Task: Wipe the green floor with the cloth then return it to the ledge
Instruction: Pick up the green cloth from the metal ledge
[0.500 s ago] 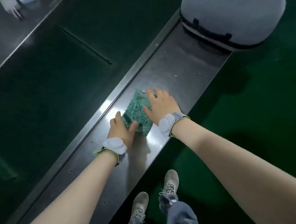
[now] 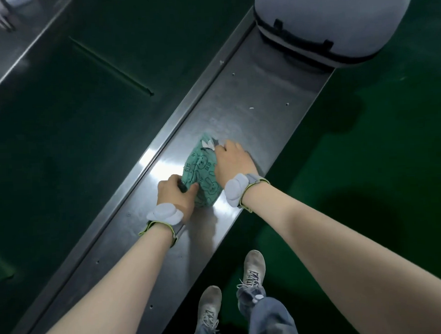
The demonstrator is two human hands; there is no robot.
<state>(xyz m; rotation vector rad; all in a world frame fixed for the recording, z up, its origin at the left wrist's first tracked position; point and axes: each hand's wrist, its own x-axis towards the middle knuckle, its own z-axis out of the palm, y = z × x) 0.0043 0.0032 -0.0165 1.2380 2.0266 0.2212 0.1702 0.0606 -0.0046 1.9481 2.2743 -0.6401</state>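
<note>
A folded green cloth [image 2: 202, 173] printed with cartoon rabbits lies on the shiny metal ledge [image 2: 257, 108] that runs diagonally through the view. My left hand [image 2: 176, 194] pinches the cloth's near left corner between thumb and fingers. My right hand [image 2: 230, 161] lies over the cloth's right side, its fingers curled on the far edge by a small white tag. The green floor [image 2: 367, 159] spreads to the right of the ledge, under my feet.
A large grey rounded case [image 2: 334, 20] with a black zip band rests on the far end of the ledge. Dark green glass [image 2: 71, 123] fills the left side beyond the ledge rim. My two shoes [image 2: 250, 272] stand on the floor beside the ledge.
My right hand has curled its fingers onto the cloth's far edge, where it lay flatter before. My left hand has closed from a spread hold into a pinch on the near corner.
</note>
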